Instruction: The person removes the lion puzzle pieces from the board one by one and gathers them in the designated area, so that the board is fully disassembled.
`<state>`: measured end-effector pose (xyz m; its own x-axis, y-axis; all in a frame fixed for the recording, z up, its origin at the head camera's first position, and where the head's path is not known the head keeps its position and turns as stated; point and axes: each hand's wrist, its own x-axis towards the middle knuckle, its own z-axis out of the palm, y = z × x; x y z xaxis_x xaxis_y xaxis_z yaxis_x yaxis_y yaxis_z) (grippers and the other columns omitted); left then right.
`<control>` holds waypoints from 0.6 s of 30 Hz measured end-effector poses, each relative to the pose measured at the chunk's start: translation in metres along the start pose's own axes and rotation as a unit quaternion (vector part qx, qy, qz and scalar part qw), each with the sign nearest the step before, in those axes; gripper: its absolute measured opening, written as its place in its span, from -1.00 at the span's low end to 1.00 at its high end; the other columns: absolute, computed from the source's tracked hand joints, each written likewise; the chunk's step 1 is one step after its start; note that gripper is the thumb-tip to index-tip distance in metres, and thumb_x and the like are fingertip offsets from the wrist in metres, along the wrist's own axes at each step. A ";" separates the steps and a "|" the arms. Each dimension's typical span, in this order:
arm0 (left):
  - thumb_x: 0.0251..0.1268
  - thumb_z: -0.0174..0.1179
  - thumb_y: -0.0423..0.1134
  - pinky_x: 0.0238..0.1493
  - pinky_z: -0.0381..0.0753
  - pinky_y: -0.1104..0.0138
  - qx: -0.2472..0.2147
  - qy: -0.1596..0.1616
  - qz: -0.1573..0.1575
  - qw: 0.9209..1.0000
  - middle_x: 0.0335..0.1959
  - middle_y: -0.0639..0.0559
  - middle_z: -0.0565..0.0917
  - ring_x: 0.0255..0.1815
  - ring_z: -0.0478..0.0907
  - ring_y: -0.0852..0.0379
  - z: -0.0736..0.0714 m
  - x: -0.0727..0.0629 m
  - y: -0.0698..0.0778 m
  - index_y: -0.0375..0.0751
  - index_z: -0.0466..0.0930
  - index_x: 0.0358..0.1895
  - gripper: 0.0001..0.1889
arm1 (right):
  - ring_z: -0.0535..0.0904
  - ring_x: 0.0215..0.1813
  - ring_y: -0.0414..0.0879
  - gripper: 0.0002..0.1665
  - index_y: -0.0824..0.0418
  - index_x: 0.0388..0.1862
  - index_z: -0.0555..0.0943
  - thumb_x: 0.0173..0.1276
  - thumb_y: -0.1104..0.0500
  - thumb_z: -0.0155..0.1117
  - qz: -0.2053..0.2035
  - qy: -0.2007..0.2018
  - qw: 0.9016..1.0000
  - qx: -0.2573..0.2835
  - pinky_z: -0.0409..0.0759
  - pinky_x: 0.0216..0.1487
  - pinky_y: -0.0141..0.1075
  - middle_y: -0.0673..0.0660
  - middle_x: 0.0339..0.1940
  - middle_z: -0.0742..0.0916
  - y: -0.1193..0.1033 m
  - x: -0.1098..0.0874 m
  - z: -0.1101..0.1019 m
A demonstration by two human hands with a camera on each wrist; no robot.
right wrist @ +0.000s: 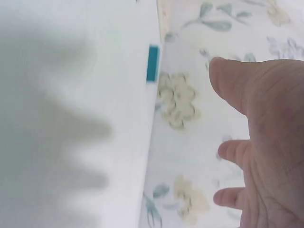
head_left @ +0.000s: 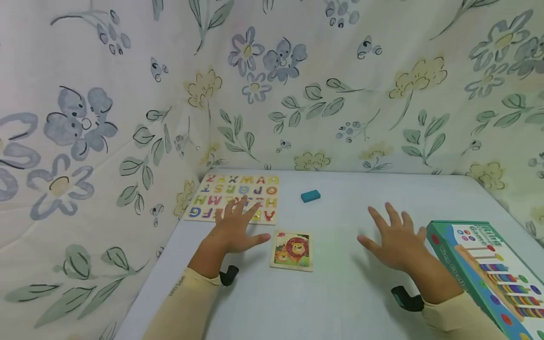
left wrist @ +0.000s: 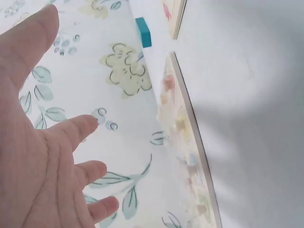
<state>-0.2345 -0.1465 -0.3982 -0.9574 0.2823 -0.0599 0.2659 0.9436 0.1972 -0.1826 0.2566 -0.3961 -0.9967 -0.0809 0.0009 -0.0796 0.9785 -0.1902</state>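
My left hand (head_left: 233, 231), fingers spread, hovers at the near edge of the alphabet puzzle board (head_left: 205, 200) and overlaps its lower rows in the head view. Right of its thumb lies a small square lion puzzle (head_left: 291, 250) with a wooden border. My right hand (head_left: 395, 243), also spread and holding nothing, is over the white table, left of a green boxed game (head_left: 484, 274) with coloured rings pictured on it. Toward the back, between the hands, sits a blue-green block (head_left: 310, 196). Both wrist views show the palms bare, with the block (left wrist: 143, 32) beyond the left thumb.
The white table (head_left: 340, 302) meets a floral curtain (head_left: 323, 118) at its back and left side. Dark straps (head_left: 407, 299) show at both wrists below the cream sleeves (head_left: 187, 302). Hand shadows fall on the tabletop.
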 end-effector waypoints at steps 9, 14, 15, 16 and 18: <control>0.12 0.14 0.59 0.51 -0.13 -0.42 -0.009 -0.029 0.010 0.999 0.72 -0.06 -0.12 0.68 -0.16 -0.33 0.011 -0.001 0.009 0.27 0.04 0.66 0.05 | 0.08 0.56 0.54 0.00 -0.09 0.67 0.15 0.37 -0.36 0.27 -0.055 -0.048 0.997 0.024 0.09 0.32 0.62 0.33 0.68 0.12 -0.090 0.033 0.032; 0.07 0.15 0.61 0.47 -0.03 -0.45 -0.008 -0.042 0.023 0.999 0.71 -0.08 -0.05 0.66 -0.10 -0.35 0.023 0.001 0.013 0.24 0.08 0.65 0.08 | 0.13 0.58 0.45 -0.07 -0.16 0.63 0.23 0.37 -0.35 0.28 -0.073 -0.105 0.991 0.040 0.12 0.33 0.60 0.24 0.68 0.16 -0.137 0.047 0.051; 0.07 0.14 0.62 0.46 -0.01 -0.46 -0.006 -0.045 0.027 0.999 0.71 -0.09 -0.03 0.66 -0.09 -0.36 0.025 0.002 0.013 0.23 0.10 0.64 0.08 | 0.14 0.58 0.43 -0.08 -0.17 0.63 0.25 0.37 -0.35 0.28 -0.075 -0.113 0.990 0.039 0.13 0.32 0.60 0.23 0.68 0.18 -0.144 0.048 0.054; 0.05 0.14 0.63 0.44 0.01 -0.47 -0.005 -0.049 0.030 0.998 0.70 -0.11 -0.01 0.65 -0.08 -0.37 0.028 0.002 0.014 0.22 0.11 0.64 0.09 | 0.15 0.57 0.42 -0.11 -0.17 0.61 0.27 0.38 -0.34 0.27 -0.077 -0.119 0.989 0.036 0.15 0.32 0.59 0.22 0.67 0.19 -0.150 0.049 0.057; 0.03 0.16 0.64 0.43 0.02 -0.48 -0.005 -0.063 0.033 0.997 0.69 -0.13 0.00 0.65 -0.08 -0.39 0.031 0.001 0.016 0.21 0.12 0.64 0.11 | 0.19 0.56 0.39 -0.17 -0.18 0.58 0.33 0.39 -0.31 0.28 -0.078 -0.128 0.988 0.024 0.18 0.32 0.58 0.21 0.67 0.22 -0.159 0.050 0.062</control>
<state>-0.2278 -0.1256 -0.4253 -0.9160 0.3635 -0.1695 0.3257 0.9208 0.2146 -0.2188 0.0853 -0.4263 -0.9354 -0.2822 -0.2132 -0.2257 0.9404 -0.2545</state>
